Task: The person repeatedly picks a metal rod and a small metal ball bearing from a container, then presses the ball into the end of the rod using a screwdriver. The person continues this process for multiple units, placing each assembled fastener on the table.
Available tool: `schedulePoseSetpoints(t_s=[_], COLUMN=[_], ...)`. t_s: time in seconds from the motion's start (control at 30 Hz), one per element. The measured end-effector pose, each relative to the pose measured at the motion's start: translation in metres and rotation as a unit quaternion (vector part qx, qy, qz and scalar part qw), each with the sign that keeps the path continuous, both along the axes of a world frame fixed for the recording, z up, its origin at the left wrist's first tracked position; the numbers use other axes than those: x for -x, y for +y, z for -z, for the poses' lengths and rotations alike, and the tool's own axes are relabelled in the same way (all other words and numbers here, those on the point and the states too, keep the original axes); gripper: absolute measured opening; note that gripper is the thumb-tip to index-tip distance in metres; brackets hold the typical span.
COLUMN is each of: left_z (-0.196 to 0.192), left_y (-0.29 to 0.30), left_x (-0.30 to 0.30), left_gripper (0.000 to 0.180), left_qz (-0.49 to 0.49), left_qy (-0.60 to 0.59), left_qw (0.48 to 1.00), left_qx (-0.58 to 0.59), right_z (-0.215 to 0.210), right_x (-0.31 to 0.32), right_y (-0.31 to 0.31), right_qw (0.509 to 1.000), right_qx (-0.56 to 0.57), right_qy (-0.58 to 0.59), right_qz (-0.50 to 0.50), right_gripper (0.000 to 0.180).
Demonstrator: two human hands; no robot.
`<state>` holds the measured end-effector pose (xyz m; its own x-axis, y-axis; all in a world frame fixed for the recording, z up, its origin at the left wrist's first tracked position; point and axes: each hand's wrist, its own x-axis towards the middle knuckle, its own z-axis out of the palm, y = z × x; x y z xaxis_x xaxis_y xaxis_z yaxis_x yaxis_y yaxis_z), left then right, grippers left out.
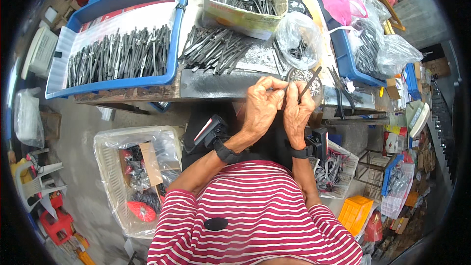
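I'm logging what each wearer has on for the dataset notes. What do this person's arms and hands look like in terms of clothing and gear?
Both hands are bare, no gloves. The left hand and right hand each have a black wrist strap carrying a small black device: left strap, right strap. The left device shows a red-and-white stripe. The shirt has red and white stripes, sleeves ending near the elbows.

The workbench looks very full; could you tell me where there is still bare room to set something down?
One bare strip of grey benchtop lies along the near edge, between the blue tray and the hands, left hand and right hand. Behind it are the loose metal pieces, the cardboard tub and plastic bags: crowded.
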<state>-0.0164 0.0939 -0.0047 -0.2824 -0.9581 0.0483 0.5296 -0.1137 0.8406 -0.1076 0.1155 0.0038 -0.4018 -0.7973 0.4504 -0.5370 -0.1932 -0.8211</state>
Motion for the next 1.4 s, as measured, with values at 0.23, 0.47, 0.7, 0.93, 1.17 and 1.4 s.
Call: schedulePoseSetpoints(t_s=[0.23, 0.47, 0.7, 0.93, 1.17, 1.4], left_z=[-0.002, -0.011, -0.018, -0.008, -0.004, -0.006], left_y=[-0.001, -0.030, -0.068, -0.085, -0.084, -0.086], left_x=[-0.002, -0.021, -0.040, -0.041, -0.033, -0.001], left_gripper=[0.011, 0.014, 0.013, 0.018, 0.027, 0.028], left_qz=[-0.008, -0.088, -0.304, -0.302, -0.269, -0.106], left_qy=[-0.029, -0.199, -0.480, -0.672, -0.624, -0.576], left_qw=[0.999, 0.966, 0.772, 0.596, 0.615, 0.631], left_qx=[0.014, 0.140, 0.284, 0.321, 0.399, 0.508], right_z=[-0.005, -0.011, -0.015, -0.022, -0.032, -0.029], right_x=[-0.003, 0.001, 0.021, 0.040, 0.056, 0.070], right_y=[-0.003, -0.004, -0.002, -0.007, -0.016, -0.042], right_qw=[0.999, 0.966, 0.972, 0.977, 0.977, 0.987], right_qx=[-0.035, -0.113, -0.121, -0.139, -0.168, -0.163], right_qy=[0.004, -0.219, -0.188, -0.158, -0.125, -0.006], right_qz=[-0.015, -0.080, -0.078, -0.044, -0.037, -0.009], right_gripper=[0.023, 0.026, 0.020, 0.017, 0.016, 0.021])
